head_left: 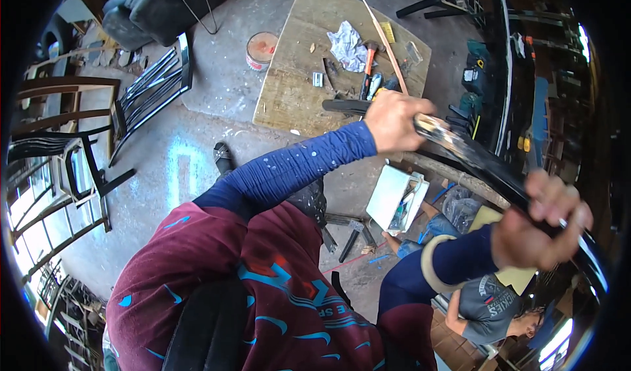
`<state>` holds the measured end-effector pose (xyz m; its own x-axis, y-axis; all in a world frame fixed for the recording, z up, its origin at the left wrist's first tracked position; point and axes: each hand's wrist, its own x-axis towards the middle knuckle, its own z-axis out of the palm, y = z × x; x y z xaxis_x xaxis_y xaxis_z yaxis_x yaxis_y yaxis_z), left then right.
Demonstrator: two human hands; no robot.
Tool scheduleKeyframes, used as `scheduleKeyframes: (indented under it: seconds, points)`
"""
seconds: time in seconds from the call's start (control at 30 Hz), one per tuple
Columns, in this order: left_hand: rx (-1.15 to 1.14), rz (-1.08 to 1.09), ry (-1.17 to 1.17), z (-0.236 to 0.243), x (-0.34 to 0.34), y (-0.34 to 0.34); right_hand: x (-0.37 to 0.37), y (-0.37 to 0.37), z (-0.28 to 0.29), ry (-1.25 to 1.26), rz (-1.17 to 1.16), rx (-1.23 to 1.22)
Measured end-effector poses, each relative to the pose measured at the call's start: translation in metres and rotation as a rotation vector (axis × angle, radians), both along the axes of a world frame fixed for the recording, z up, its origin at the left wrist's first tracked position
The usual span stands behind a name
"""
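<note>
A long, curved black-painted wooden piece [483,162], perhaps part of a chair, stretches across the right side in front of me. Paint is worn off beside my left hand [397,122], baring pale, rough wood. That hand is closed around the piece close to its far left end, which pokes out over the table. Farther along, at the lower right, my right hand [542,230] wraps its fingers around the same piece; it is slightly blurred. The piece's right end runs past this hand toward the dark rim of the picture.
A worn wooden table [289,69] bears a hammer [369,65], a crumpled white sheet [347,47] and a thin wood strip [381,36]. A paint tin [261,50] stands left of it. Black chair frames [154,85] lie left. A white toolbox [397,199] and a person [490,308] are at lower right.
</note>
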<state>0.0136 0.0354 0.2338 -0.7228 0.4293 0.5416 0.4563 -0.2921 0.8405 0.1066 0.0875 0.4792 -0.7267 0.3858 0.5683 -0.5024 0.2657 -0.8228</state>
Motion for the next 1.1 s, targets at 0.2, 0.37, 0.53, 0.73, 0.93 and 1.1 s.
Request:
scheduleKeyframes:
  seconds: [0.2, 0.37, 0.53, 0.73, 0.93, 1.1]
  points:
    - [-0.048, -0.053, -0.119, -0.024, -0.007, 0.02, -0.022, 0.017, -0.033, -0.038, -0.205, -0.049]
    - [-0.036, -0.068, -0.006, -0.005, -0.005, 0.005, -0.006, -0.002, -0.009, -0.04, -0.107, -0.046]
    - [0.037, -0.03, -0.026, -0.035, -0.01, 0.013, -0.02, -0.003, -0.042, 0.013, -0.126, 0.01]
    - [-0.06, -0.039, -0.007, -0.037, -0.013, 0.019, -0.021, 0.018, -0.049, 0.004, -0.2, -0.141]
    - [-0.19, -0.186, 0.032, -0.025, -0.006, 0.016, 0.008, 0.019, -0.049, 0.037, -0.33, -0.095]
    - [-0.358, -0.508, 0.051, -0.006, -0.037, -0.01, -0.005, -0.001, -0.05, 0.0, -0.432, -0.065]
